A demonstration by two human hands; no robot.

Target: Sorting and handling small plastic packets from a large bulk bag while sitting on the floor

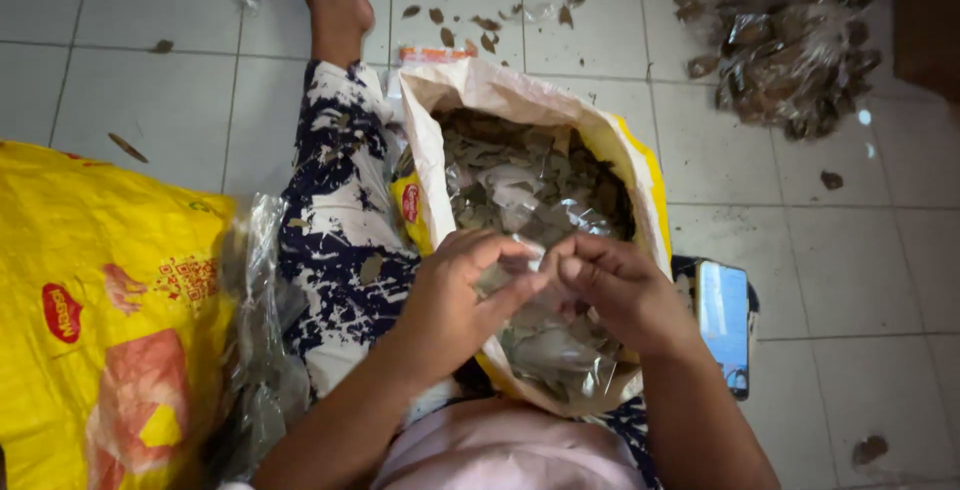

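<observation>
yellow sack [100, 290]: lies at the far left on the tiled floor [850, 250], a printed woven bag with a crumpled clear liner [262, 350] spilling from its mouth toward the person's leg.

patterned trouser leg [335, 210]: navy and white, stretched forward between the yellow sack and the open one; bare foot [335, 5] at the top.

left hand [455, 295]: over the near rim of the open sack, fingers curled in, thumb and fingertips pinched shut on a small clear plastic packet [525, 265].

clear plastic packet: held between both hands, just above the sack's contents; a few grey-green leaves seem to lie inside, hard to tell how many.

right hand [620, 285]: touching the left, fingertips closed on the other edge of the same packet.

open sack [625, 165]: white woven with yellow trim, upright between the legs, full of dried leaves [520, 180] mixed with more clear film.

step in hand: judged as working the packet's mouth, opening or sealing; cannot tell which.

next move calls for: a firm two-sided pinch kept over the sack so that loose leaves drop inside.

phone [722, 320]: flat on the floor just right of the sack, screen lit.

pile of leaf packets [790, 45]: top right, well apart; stray leaves [480, 25] scattered on the tiles.
</observation>
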